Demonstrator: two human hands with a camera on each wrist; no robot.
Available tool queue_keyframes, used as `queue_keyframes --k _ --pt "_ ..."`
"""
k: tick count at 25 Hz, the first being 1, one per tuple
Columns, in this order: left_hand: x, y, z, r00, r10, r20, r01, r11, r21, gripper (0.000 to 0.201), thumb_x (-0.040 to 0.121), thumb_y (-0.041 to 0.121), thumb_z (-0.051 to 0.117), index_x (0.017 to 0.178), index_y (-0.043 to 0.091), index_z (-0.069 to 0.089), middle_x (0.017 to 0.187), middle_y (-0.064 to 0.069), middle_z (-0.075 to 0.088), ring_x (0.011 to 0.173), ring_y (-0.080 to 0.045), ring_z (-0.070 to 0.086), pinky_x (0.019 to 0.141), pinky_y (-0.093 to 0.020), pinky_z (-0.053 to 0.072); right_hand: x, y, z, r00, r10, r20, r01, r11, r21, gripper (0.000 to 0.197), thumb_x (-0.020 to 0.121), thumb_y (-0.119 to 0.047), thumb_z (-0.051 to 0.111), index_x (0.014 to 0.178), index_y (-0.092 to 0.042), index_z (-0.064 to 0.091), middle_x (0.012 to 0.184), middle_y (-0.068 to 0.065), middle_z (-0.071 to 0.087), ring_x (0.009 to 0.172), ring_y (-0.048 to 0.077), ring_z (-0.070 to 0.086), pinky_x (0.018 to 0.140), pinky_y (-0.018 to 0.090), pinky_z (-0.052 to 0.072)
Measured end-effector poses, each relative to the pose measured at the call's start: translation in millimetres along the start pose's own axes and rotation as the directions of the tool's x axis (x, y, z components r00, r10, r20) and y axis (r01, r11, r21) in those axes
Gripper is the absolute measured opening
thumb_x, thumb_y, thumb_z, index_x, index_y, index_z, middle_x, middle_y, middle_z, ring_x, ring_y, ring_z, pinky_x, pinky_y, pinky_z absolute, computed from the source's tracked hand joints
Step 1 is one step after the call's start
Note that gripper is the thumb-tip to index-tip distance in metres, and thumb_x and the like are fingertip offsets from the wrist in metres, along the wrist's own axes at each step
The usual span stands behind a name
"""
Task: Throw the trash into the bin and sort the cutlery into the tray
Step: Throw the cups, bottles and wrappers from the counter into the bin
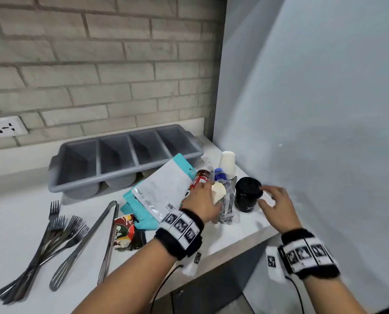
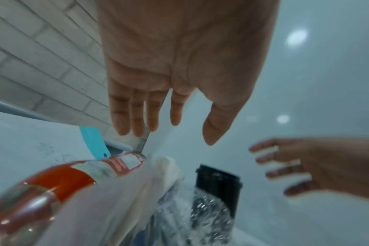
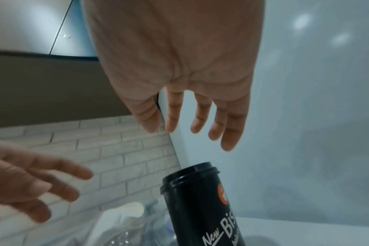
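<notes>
My left hand [image 1: 208, 189] hovers open over a pile of trash, its fingers straight in the left wrist view and holding nothing [image 2: 173, 136]. Under it lie a red-labelled bottle [image 1: 199, 179], a cream paper scrap [image 1: 218, 192] and a crushed clear bottle [image 1: 226, 200]. My right hand [image 1: 262, 196] is open with its fingers spread beside a lidded black cup [image 1: 248, 197], close to its rim but not gripping it [image 3: 190, 133]. The grey four-compartment cutlery tray [image 1: 125, 175] stands by the brick wall. Several forks [image 1: 53, 234], tongs [image 1: 108, 234] and a slotted spatula [image 1: 73, 252] lie at the left.
A white and teal pouch [image 1: 164, 189] leans on the tray's front. A crumpled snack wrapper [image 1: 124, 230] lies by the tongs. A white paper cup [image 1: 228, 162] stands in the corner. A grey wall [image 1: 313, 109] closes the right side. The counter edge [image 1: 245, 243] runs under my wrists.
</notes>
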State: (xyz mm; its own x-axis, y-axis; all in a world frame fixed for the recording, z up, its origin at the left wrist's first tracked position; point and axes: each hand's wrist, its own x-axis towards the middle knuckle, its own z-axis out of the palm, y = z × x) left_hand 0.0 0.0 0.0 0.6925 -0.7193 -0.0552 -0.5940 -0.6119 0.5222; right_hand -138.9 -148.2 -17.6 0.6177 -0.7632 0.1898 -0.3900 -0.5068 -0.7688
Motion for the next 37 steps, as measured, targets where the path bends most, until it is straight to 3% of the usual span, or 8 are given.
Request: queue_keyframes --k 7,12,16,20,23,28,33,37 --pt "28.0 11.0 26.7 0.999 0.048 -0.021 -0.039 0.952 0.302 0.061 0.083 0.033 0.056 0.139 0.023 0.034 0.150 -0.012 0.028 0.132 -0.035 0.034 0.107 -0.046 0.034 31.1 -2.5 30.1 0.981 0.043 0.189 0.032 0.925 -0.379 0.067 0.079 -0.008 0.058 0.139 -0.029 0.036 0.155 0.011 0.009 0.136 0.041 0.018 0.112 0.043 0.031" --pt "46.7 11.0 34.4 0.996 0.076 0.040 -0.085 0.838 0.539 0.079 0.077 0.024 0.067 0.145 0.022 0.025 0.158 -0.015 0.012 0.141 -0.035 0.023 0.111 -0.048 0.027 39.1 10.3 39.8 0.977 0.066 0.205 -0.006 0.959 -0.282 0.064 0.079 -0.007 0.064 0.136 -0.026 0.043 0.154 0.012 0.012 0.136 0.038 0.027 0.114 0.041 0.030" --pt "60.4 9.2 34.4 0.997 0.079 -0.013 -0.057 0.817 0.573 0.068 0.075 0.023 0.068 0.137 0.020 0.040 0.145 -0.012 0.035 0.132 -0.031 0.035 0.107 -0.047 0.030 39.2 19.1 47.8 0.986 0.029 0.164 -0.003 0.987 -0.159 0.055 0.078 0.001 0.064 0.129 -0.015 0.051 0.150 0.015 0.017 0.131 0.035 0.040 0.115 0.039 0.031" --pt "60.3 7.5 22.8 0.985 0.104 -0.140 -0.045 0.928 0.371 0.053 0.082 0.037 0.057 0.132 0.025 0.045 0.133 -0.008 0.047 0.124 -0.029 0.043 0.103 -0.045 0.031 38.6 21.4 46.9 0.992 0.006 0.128 0.010 0.993 -0.121 0.054 0.078 0.002 0.063 0.129 -0.013 0.051 0.149 0.016 0.018 0.131 0.036 0.039 0.115 0.038 0.030" --pt "48.8 11.1 -3.4 0.964 0.067 -0.257 -0.088 0.994 -0.070 0.048 0.081 0.025 0.062 0.127 0.021 0.053 0.133 -0.010 0.046 0.119 -0.028 0.052 0.104 -0.035 0.037 31.4 15.8 37.1 1.000 -0.001 0.005 0.001 1.000 -0.019 0.056 0.079 0.003 0.063 0.131 -0.011 0.049 0.148 0.016 0.018 0.133 0.034 0.037 0.115 0.030 0.027" --pt "12.9 19.7 -30.5 0.868 -0.044 -0.495 -0.240 0.836 -0.494 0.038 0.077 0.003 0.060 0.114 0.007 0.060 0.122 -0.014 0.055 0.115 -0.026 0.052 0.097 -0.020 0.035 -13.9 7.7 13.0 0.964 0.016 -0.266 0.033 0.984 0.177 0.055 0.078 0.001 0.066 0.129 -0.013 0.050 0.146 0.016 0.022 0.131 0.029 0.038 0.107 0.021 0.027" --pt "-60.2 30.9 20.0 0.907 0.188 -0.377 -0.393 0.703 -0.593 0.042 0.073 0.012 0.065 0.109 0.031 0.055 0.116 0.000 0.055 0.111 -0.014 0.054 0.096 -0.028 0.046 -105.7 34.9 9.6 0.889 0.139 -0.436 0.002 0.951 0.308 0.054 0.073 -0.016 0.068 0.121 -0.032 0.049 0.138 0.010 0.029 0.126 0.024 0.043 0.107 0.046 0.042" --pt "-104.6 15.9 109.6 0.954 0.285 -0.098 -0.280 0.721 -0.634 0.042 0.073 0.022 0.065 0.110 0.038 0.051 0.112 0.014 0.054 0.108 -0.011 0.056 0.092 -0.024 0.047 -181.9 93.7 29.8 0.793 0.309 -0.525 -0.193 0.945 0.265 0.060 0.068 -0.032 0.061 0.123 -0.011 0.047 0.135 0.021 0.034 0.121 0.011 0.040 0.103 0.048 0.044"
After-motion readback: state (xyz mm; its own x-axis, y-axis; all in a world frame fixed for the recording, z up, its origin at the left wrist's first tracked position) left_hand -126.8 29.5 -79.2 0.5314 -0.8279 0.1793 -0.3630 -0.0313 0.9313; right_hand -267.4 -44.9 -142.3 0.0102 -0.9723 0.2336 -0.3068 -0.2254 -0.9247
